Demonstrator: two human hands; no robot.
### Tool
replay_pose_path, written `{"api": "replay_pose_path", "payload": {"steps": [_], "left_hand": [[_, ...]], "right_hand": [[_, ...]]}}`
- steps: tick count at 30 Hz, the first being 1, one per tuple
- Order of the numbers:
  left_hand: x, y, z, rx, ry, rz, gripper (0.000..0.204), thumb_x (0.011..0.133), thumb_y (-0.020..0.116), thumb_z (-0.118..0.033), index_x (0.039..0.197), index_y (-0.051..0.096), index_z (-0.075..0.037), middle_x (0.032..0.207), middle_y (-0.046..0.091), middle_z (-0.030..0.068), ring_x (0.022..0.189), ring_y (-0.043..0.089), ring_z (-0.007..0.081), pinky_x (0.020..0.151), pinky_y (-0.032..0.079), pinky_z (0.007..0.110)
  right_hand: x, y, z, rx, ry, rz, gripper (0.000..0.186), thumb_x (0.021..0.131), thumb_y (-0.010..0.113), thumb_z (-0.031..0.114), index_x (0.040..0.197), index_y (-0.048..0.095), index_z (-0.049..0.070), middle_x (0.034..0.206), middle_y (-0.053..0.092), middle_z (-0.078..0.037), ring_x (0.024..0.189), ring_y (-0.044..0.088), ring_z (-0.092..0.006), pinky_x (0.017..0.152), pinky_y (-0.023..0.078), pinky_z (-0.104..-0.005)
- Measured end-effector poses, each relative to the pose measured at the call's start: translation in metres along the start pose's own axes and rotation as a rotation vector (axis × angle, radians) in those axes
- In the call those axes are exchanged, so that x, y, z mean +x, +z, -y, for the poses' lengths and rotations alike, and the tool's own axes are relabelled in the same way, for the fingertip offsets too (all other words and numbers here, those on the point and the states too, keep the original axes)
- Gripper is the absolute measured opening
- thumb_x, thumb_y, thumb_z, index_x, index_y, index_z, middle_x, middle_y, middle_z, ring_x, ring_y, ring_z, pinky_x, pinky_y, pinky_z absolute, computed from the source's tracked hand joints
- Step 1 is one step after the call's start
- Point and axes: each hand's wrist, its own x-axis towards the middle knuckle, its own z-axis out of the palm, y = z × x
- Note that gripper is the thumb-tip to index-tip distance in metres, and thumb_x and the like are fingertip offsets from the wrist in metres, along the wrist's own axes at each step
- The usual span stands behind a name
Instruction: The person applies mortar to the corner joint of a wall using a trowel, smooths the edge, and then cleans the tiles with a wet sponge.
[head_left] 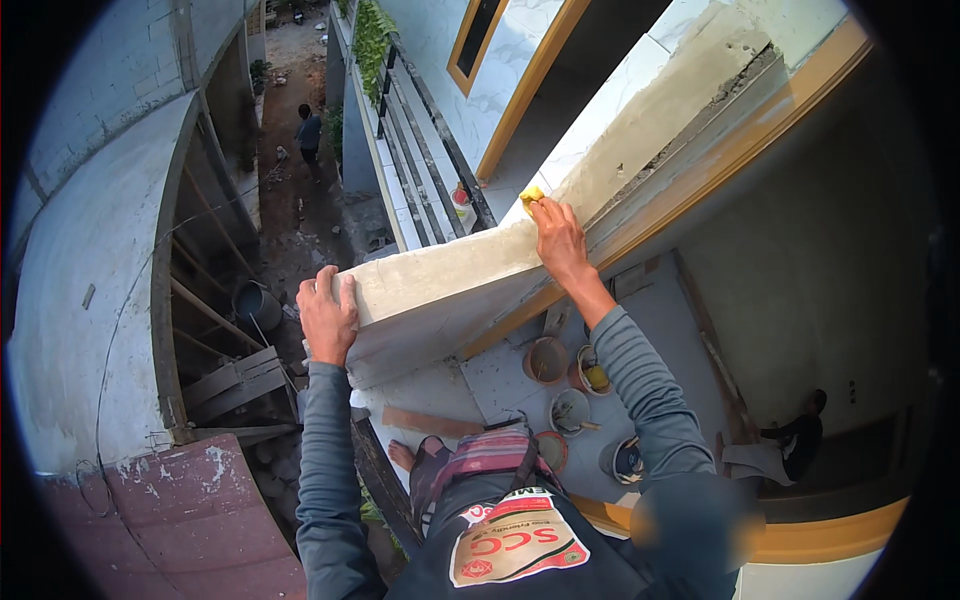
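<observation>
A low plastered wall (pixel 440 266) runs in front of me, its flat top pale and smooth. My left hand (pixel 330 316) grips its left end, fingers bent over the corner. A small yellow sponge (pixel 532 196) is pinched in the fingers of my right hand (pixel 562 243). That hand rests at the wall's far edge, where the low wall meets a longer plastered ledge (pixel 655 120). The ledge slopes away to the upper right and has a rough, broken strip along one side.
Below are several buckets (pixel 546 360) and a plank (pixel 432 421) on the tiled floor. A person (pixel 802 438) sits at the lower right. Left of the wall, the ground drops to an alley with another person (pixel 309 132). A slatted railing (pixel 415 150) stands beyond.
</observation>
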Motion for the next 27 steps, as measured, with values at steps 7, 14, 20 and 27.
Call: {"api": "replay_pose_path", "payload": {"steps": [7, 14, 20, 27], "left_hand": [[-0.002, -0.003, 0.004, 0.007, 0.008, -0.019, 0.035, 0.094, 0.058, -0.034, 0.118, 0.064, -0.009, 0.105, 0.059, 0.0217, 0.103, 0.055, 0.0389, 0.091, 0.045, 0.049], [0.000, -0.003, -0.005, 0.046, 0.045, -0.027, 0.033, 0.095, 0.056, -0.033, 0.117, 0.064, -0.009, 0.102, 0.059, 0.0213, 0.103, 0.055, 0.0385, 0.089, 0.045, 0.048], [0.004, 0.001, -0.007, -0.043, -0.013, -0.048, 0.044, 0.104, 0.044, -0.038, 0.129, 0.057, -0.005, 0.109, 0.061, 0.0220, 0.104, 0.057, 0.0377, 0.093, 0.044, 0.045], [-0.008, -0.020, 0.024, -1.217, -0.440, -0.277, 0.069, 0.101, 0.028, -0.065, 0.146, 0.038, -0.013, 0.123, 0.056, 0.0128, 0.121, 0.050, 0.0262, 0.112, 0.025, 0.051]], "right_hand": [[-0.034, 0.014, 0.023, -0.173, 0.105, 0.315, 0.024, 0.082, 0.062, 0.004, 0.105, 0.070, 0.002, 0.108, 0.061, -0.018, 0.101, 0.059, -0.0318, 0.088, 0.051, -0.0404], [-0.035, 0.017, 0.034, 0.346, 0.507, 0.230, 0.040, 0.084, 0.058, 0.000, 0.124, 0.058, -0.005, 0.113, 0.055, -0.022, 0.104, 0.057, -0.0398, 0.092, 0.048, -0.0440], [-0.014, 0.020, 0.160, 0.542, 0.360, -0.054, 0.033, 0.085, 0.056, -0.002, 0.117, 0.061, -0.008, 0.109, 0.055, -0.019, 0.102, 0.056, -0.0364, 0.092, 0.047, -0.0424], [0.012, -0.003, 0.310, 1.194, 0.090, -0.046, 0.030, 0.086, 0.057, -0.001, 0.114, 0.064, -0.008, 0.106, 0.058, -0.020, 0.099, 0.059, -0.0368, 0.089, 0.049, -0.0422]]}}
